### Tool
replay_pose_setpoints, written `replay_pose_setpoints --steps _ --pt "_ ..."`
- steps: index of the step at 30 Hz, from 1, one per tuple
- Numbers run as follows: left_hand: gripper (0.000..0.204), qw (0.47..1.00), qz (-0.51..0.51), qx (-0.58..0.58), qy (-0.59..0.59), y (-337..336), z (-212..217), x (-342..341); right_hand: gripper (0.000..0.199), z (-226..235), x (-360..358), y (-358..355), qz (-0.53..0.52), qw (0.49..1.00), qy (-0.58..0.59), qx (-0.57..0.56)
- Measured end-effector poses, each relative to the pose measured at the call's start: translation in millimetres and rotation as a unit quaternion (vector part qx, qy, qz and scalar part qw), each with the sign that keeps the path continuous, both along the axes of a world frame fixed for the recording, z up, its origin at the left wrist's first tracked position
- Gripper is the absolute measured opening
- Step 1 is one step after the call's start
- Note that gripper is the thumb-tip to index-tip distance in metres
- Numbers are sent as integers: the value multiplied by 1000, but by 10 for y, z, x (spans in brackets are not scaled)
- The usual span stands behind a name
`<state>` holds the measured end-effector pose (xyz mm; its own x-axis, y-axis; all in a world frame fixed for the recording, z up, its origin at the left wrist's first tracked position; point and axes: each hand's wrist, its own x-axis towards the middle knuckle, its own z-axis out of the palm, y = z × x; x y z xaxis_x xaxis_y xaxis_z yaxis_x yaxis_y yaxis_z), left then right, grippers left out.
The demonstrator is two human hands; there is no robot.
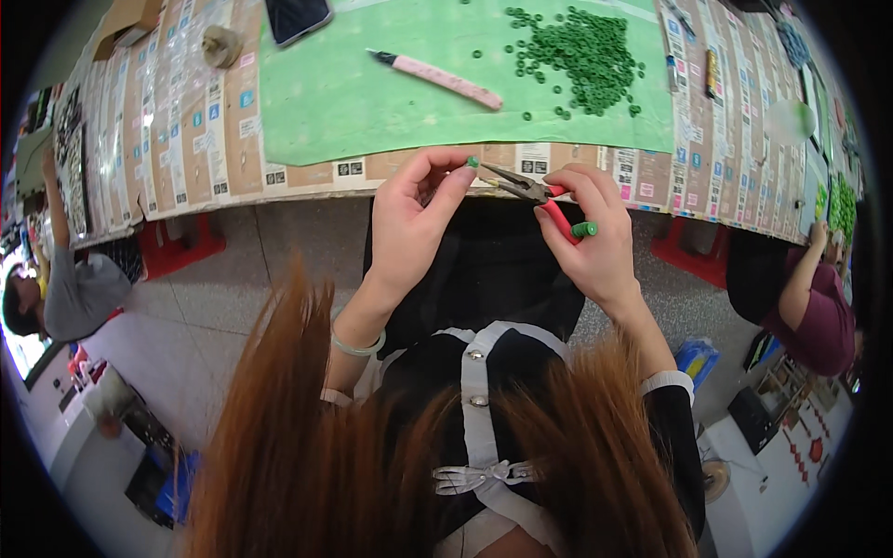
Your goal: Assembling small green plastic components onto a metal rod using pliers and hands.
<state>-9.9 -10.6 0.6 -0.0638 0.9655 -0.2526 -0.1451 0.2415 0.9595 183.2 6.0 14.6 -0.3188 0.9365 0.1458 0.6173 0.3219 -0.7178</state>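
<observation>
My left hand pinches a small green ring-like piece between thumb and fingertips, above the table's front edge. My right hand is closed round needle-nose pliers with red handles. Their dark jaws point left, parted a little, with the tips close to the green piece. Something thin and yellowish shows near the lower jaw, too small to name. A short green cylinder sticks out beside the red handle; I cannot tell whether it belongs to the pliers.
On a green mat lie a heap of small green rings, a pink pen-shaped tool and a dark phone. A round spool stands to the left. Red stools flank me, and people sit at both sides.
</observation>
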Motion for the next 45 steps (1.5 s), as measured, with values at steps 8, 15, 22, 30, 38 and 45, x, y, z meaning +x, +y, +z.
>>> replay_pose_setpoints --steps 8,15,22,30,38,45 --pt "16 947 24 -59 -316 -44 -98 -103 24 23 -97 -22 8 847 244 -473" --pt "17 968 88 -56 -226 -88 -76 -123 21 -35 -196 -143 -10 974 103 -202" --pt "22 908 7 -120 -401 -62 -93 -273 24 141 -213 -58 23 713 330 -618" --pt "22 935 -2 -91 -343 -107 -92 -241 25 118 -166 -5 20 739 272 -616" --pt "19 989 72 -54 -121 -87 -69 -156 21 135 -194 -66 27 821 207 -532" --pt "16 982 70 -61 -161 -102 -33 -156 28 135 -201 -33 19 747 259 -612"
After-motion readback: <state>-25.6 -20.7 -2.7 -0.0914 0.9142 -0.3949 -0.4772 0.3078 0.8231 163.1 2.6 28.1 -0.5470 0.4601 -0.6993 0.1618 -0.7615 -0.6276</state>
